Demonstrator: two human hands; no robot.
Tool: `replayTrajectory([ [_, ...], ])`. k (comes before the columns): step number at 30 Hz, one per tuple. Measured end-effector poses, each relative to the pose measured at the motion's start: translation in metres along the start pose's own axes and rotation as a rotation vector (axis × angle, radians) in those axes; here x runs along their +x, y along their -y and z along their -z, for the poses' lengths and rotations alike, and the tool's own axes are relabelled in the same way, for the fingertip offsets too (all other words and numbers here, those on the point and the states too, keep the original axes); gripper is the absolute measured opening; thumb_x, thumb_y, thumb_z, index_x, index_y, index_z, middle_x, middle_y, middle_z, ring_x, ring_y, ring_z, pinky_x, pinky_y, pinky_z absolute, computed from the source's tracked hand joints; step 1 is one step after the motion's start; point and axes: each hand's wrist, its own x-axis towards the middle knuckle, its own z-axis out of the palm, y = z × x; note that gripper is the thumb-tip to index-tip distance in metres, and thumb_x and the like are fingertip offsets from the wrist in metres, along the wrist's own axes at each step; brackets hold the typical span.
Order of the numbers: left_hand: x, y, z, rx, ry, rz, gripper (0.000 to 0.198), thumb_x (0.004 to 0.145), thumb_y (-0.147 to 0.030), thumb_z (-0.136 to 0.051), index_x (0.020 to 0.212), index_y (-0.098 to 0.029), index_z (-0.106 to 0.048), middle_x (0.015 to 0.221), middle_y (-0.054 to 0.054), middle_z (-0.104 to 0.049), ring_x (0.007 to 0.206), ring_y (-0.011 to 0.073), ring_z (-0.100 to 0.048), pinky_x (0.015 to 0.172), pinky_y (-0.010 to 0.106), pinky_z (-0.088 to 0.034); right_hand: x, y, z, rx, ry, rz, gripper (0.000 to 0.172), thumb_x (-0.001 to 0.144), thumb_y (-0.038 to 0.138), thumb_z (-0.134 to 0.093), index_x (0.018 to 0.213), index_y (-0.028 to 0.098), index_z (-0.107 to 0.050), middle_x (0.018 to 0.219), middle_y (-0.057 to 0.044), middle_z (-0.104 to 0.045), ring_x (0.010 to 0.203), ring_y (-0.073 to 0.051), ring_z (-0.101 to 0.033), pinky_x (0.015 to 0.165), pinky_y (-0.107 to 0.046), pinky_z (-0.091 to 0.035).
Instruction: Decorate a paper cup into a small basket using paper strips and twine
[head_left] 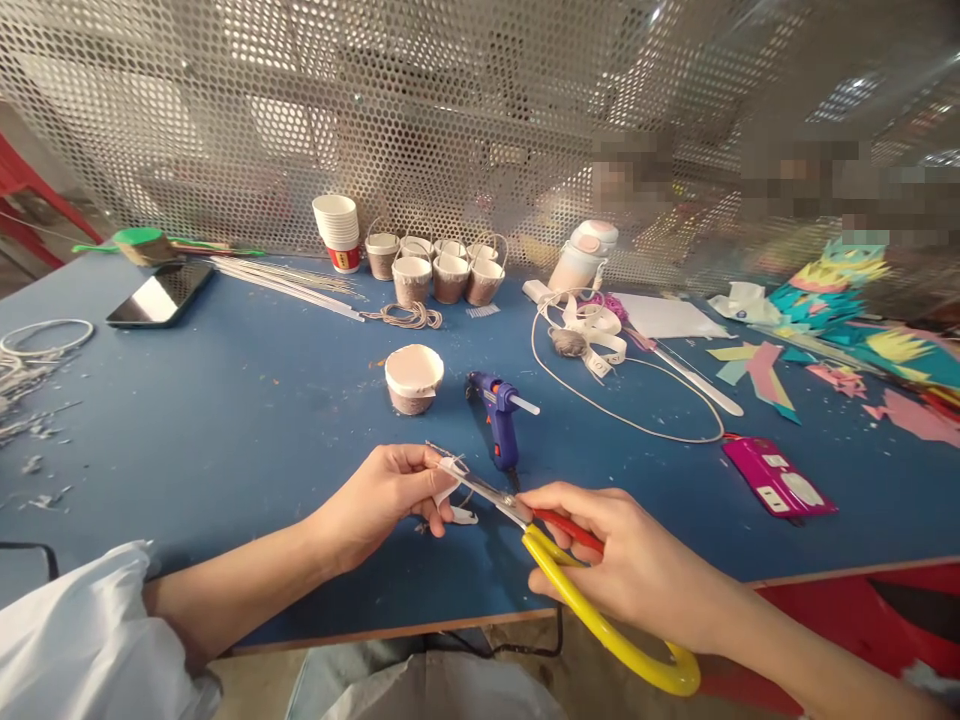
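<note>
My left hand (390, 500) pinches a small white strip (454, 492) low over the near part of the blue table (247, 410). My right hand (637, 565) is closed round the yellow and red handles of a pair of scissors (570, 570). Their metal blades point left and meet the white strip at my left fingertips. Just beyond the hands lies a blue glue gun (499, 420). A paper cup wrapped in brown (414, 378) stands upside down to its left.
At the back stand a stack of white cups (337, 232) and several wrapped cups with handles (442, 270). A phone (161, 295) lies far left, a pink case (776, 478) right, coloured paper cut-outs (832, 300) far right. A perforated metal screen (450, 110) closes the far edge.
</note>
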Motion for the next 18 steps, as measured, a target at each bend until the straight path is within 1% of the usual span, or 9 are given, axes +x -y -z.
replayTrajectory([
  [8,-0.0013,0.0030,0.0028,0.027,0.003,0.024,0.030,0.072,-0.039,-0.076,0.068,-0.014,-0.060,0.055,0.002,-0.064,0.050,0.0105,-0.057,0.051,0.022,-0.047,0.0018,-0.0046,0.0030,-0.048,0.034,-0.030,0.034,0.071,0.042,-0.073,0.102,0.027,-0.067,0.060,0.007,-0.042,0.059,-0.011,-0.037,0.052,-0.022,-0.032],
  [14,-0.0020,-0.0005,0.0001,0.032,-0.035,0.034,0.031,0.068,-0.039,-0.079,0.069,-0.013,-0.063,0.053,0.000,-0.062,0.049,0.0103,-0.055,0.046,0.020,-0.045,0.0013,-0.0006,0.0021,-0.113,-0.001,0.021,0.035,0.069,0.044,-0.075,0.098,0.029,-0.065,0.070,0.006,-0.047,0.060,-0.011,-0.040,0.053,-0.021,-0.035],
  [18,-0.0024,-0.0023,-0.0015,0.052,-0.067,0.027,0.033,0.065,-0.041,-0.080,0.067,-0.013,-0.063,0.051,0.000,-0.060,0.047,0.0103,-0.055,0.043,0.019,-0.043,0.0010,0.0011,0.0022,-0.101,0.011,0.034,0.034,0.069,0.045,-0.075,0.097,0.028,-0.064,0.068,0.007,-0.044,0.057,-0.010,-0.038,0.050,-0.020,-0.034],
])
